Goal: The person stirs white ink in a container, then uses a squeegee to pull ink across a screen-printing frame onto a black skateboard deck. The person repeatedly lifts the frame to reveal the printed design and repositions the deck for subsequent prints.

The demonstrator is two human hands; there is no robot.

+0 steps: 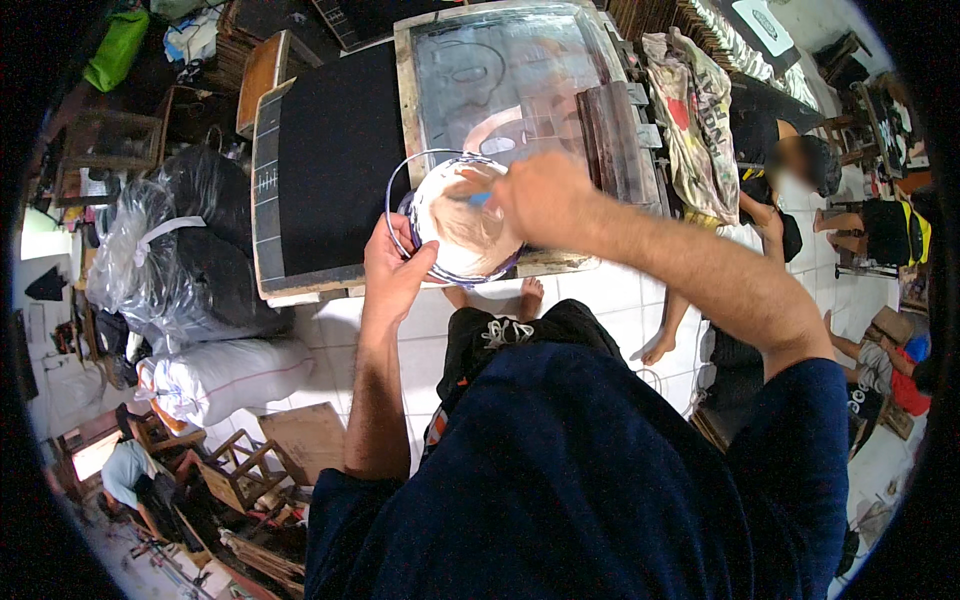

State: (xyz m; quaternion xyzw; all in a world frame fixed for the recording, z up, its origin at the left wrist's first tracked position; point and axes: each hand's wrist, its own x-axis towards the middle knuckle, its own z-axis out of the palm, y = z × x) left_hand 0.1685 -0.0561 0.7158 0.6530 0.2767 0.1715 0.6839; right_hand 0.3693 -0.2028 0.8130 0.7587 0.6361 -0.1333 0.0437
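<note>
Left hand (395, 275) clamps the near-left rim of the white bucket (465, 225) at the worktop's (330, 160) near edge. Right hand (545, 195) dips in from the right, fingers closed around a blue tool (483, 198), directly above the pale paste.

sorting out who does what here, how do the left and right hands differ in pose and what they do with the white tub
The left hand grips the white tub from outside at its near-left rim; the right hand reaches over the tub from the right, into its mouth. The left hand's fingers wrap the rim near the wire handle; the right hand's fingers are bunched on something small and blue, too hidden to name. Both are bare and hover above the framed screen.
</note>
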